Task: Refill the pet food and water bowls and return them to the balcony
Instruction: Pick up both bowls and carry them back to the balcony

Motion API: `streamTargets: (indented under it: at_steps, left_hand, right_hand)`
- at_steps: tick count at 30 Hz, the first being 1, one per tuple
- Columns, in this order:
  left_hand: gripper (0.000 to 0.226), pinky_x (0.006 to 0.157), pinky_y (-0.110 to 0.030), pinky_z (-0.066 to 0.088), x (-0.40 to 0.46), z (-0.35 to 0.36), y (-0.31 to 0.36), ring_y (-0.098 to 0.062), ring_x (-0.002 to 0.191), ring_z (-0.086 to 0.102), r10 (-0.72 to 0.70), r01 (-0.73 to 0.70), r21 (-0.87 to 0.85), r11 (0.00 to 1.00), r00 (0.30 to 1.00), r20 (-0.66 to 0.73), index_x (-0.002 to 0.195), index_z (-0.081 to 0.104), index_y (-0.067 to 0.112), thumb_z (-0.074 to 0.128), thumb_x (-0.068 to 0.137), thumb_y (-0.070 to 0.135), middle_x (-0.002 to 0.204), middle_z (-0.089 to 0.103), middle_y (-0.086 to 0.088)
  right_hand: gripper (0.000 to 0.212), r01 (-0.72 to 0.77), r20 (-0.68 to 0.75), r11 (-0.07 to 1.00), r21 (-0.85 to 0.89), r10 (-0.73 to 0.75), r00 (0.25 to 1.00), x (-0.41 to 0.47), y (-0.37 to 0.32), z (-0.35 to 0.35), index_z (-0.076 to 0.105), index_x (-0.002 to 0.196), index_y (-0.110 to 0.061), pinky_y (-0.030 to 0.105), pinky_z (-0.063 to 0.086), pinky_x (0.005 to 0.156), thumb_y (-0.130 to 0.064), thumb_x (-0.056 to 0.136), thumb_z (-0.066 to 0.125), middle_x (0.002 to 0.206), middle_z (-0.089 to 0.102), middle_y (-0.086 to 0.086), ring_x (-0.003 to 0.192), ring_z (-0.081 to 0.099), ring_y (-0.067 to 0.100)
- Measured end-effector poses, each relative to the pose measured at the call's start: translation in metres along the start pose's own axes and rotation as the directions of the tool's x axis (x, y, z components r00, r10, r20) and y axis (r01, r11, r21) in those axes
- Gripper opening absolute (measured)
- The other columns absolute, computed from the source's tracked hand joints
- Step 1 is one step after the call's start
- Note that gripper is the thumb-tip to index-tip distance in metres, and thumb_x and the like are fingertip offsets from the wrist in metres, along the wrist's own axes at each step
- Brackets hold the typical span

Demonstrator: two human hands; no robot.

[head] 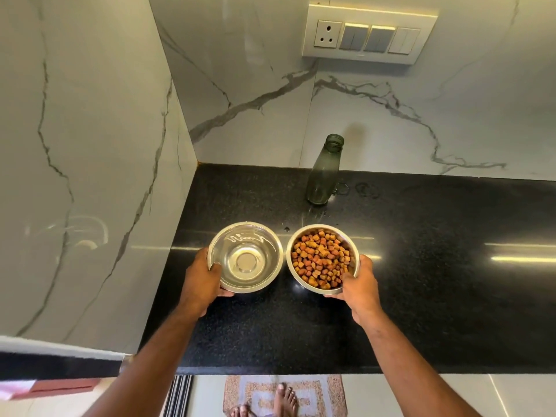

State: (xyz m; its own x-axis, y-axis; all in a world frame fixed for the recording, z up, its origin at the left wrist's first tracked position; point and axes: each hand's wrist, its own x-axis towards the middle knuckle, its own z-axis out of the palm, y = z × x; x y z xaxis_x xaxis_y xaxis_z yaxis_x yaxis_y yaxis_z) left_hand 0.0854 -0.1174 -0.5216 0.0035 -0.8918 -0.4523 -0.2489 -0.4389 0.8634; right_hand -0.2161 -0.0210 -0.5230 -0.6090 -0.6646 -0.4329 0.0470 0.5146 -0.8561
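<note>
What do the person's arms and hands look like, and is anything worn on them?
Both arms are bare from as far up as the view shows: no sleeves, gloves, watch, bracelets or rings can be seen. The left hand and right hand carry no markings. The feet below are bare too.

Fingers (226, 294) under both bowls (272, 260), feet (285, 400) edge-cropped.

No readable text, label or number anywhere.
</note>
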Motion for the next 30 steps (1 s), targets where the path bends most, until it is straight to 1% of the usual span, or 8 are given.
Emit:
streamTargets:
  at_steps: [8,13,17,19,21,23,27,30]
  left_hand:
    - [0.033,0.057,-0.042,0.064,-0.032,-0.002,-0.017,-0.026,0.089,0.074,0.021,-0.027,-0.052,0.998,0.995,-0.101,0.111,0.057,0.039,0.056,0.099,0.008,0.108,0.068,0.0]
    - [0.041,0.054,-0.041,0.063,-0.064,-0.014,-0.039,-0.015,0.077,0.077,0.01,-0.032,-0.128,0.991,0.985,-0.175,0.097,0.058,0.049,0.056,0.096,0.007,0.101,0.069,-0.002]
    - [0.037,0.055,-0.043,0.064,-0.097,-0.03,-0.06,-0.025,0.083,0.075,-0.009,-0.018,-0.115,0.993,0.974,-0.225,0.098,0.057,0.048,0.054,0.096,0.011,0.103,0.067,-0.001]
    - [0.031,0.053,-0.042,0.063,-0.117,-0.042,-0.075,-0.024,0.079,0.075,-0.018,-0.013,-0.122,0.992,0.968,-0.251,0.108,0.057,0.04,0.053,0.096,0.012,0.103,0.067,-0.001]
    - [0.032,0.051,-0.043,0.062,-0.14,-0.055,-0.093,-0.022,0.075,0.077,-0.034,-0.018,-0.193,0.981,0.964,-0.264,0.122,0.055,0.029,0.052,0.096,0.011,0.104,0.067,-0.005]
    - [0.034,0.051,-0.045,0.062,-0.164,-0.069,-0.11,-0.023,0.074,0.078,-0.033,-0.034,-0.234,0.972,0.96,-0.276,0.125,0.053,0.027,0.049,0.097,0.008,0.105,0.068,-0.008]
    - [0.033,0.049,-0.045,0.062,-0.218,-0.1,-0.146,-0.029,0.071,0.078,-0.043,-0.052,-0.283,0.958,0.946,-0.32,0.122,0.054,0.031,0.047,0.101,0.007,0.102,0.07,-0.007]
    - [0.045,0.048,-0.046,0.061,-0.267,-0.128,-0.176,-0.033,0.068,0.077,-0.08,-0.061,-0.337,0.94,0.917,-0.39,0.106,0.06,0.044,0.045,0.1,0.002,0.097,0.072,-0.009]
  right_hand:
    - [0.052,0.039,0.044,0.996,-0.081,-0.036,0.998,-0.005,0.01,-0.001,0.048,0.126,-0.043,0.05,0.064,0.056,0.001,0.1,0.053,0.118,0.057,-0.006,0.108,0.064,0.027]
    - [0.051,0.057,0.091,0.993,-0.108,-0.048,0.995,-0.017,0.02,-0.001,0.051,0.134,-0.034,0.052,0.064,0.058,0.003,0.1,0.052,0.124,0.06,0.001,0.109,0.064,0.027]
    - [0.05,0.093,0.133,0.986,-0.142,-0.074,0.988,-0.037,0.022,-0.001,0.051,0.135,-0.032,0.05,0.065,0.06,0.003,0.1,0.052,0.125,0.059,0.001,0.109,0.064,0.025]
    - [0.048,0.119,0.161,0.98,-0.161,-0.093,0.983,-0.051,0.024,0.002,0.051,0.135,-0.03,0.047,0.065,0.059,0.003,0.1,0.051,0.125,0.06,0.002,0.107,0.064,0.024]
    - [0.045,0.142,0.2,0.977,-0.162,-0.108,0.974,-0.066,0.027,0.006,0.053,0.134,-0.027,0.051,0.065,0.061,0.002,0.101,0.051,0.126,0.061,0.004,0.108,0.065,0.025]
    - [0.044,0.156,0.241,0.975,-0.16,-0.114,0.964,-0.084,0.031,0.012,0.053,0.134,-0.027,0.055,0.065,0.063,0.002,0.101,0.05,0.127,0.061,0.004,0.111,0.064,0.027]
    - [0.049,0.187,0.306,0.966,-0.179,-0.126,0.943,-0.13,0.047,0.031,0.049,0.14,-0.027,0.054,0.065,0.064,0.003,0.102,0.048,0.128,0.058,0.002,0.11,0.065,0.03]
    - [0.047,0.238,0.387,0.953,-0.189,-0.151,0.91,-0.172,0.066,0.053,0.052,0.131,-0.029,0.059,0.063,0.076,0.006,0.1,0.047,0.118,0.064,-0.001,0.111,0.066,0.033]
